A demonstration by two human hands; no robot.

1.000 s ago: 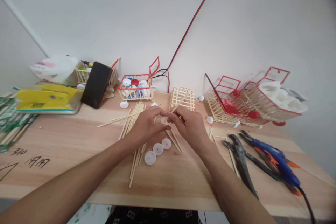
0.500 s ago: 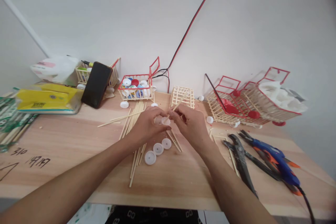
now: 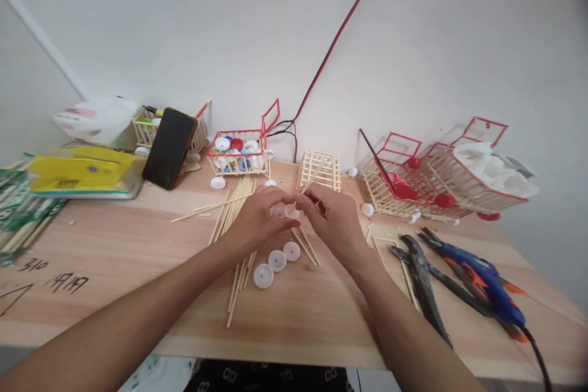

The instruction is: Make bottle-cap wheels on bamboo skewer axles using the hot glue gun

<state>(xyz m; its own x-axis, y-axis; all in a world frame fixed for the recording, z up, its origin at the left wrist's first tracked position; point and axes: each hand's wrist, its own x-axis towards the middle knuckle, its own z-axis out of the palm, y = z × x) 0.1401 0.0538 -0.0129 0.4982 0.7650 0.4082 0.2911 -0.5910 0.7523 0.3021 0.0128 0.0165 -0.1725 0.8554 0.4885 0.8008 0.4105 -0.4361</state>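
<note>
My left hand (image 3: pixel 255 220) and my right hand (image 3: pixel 334 222) meet above the middle of the wooden table (image 3: pixel 114 257). Between their fingertips they pinch a small white bottle cap (image 3: pixel 288 211). A thin wooden stick (image 3: pixel 310 182) rises from my right hand's fingers toward the far side. Three more white caps (image 3: pixel 277 260) lie in a row on the table just below my hands. Loose wooden sticks (image 3: pixel 234 208) lie scattered under and beside my left hand.
A bare stick-built basket frame (image 3: pixel 320 169) stands behind my hands. A red-rimmed basket of coloured caps (image 3: pixel 236 153) and a black phone (image 3: pixel 168 147) sit at the back left. Red-trimmed stick carts (image 3: pixel 427 180) stand back right. Pliers (image 3: pixel 422 285) and a blue glue gun (image 3: pixel 482 278) lie at right.
Both hands have stayed over the same spot; the fingers have shifted slightly around the white cap and the stick.
</note>
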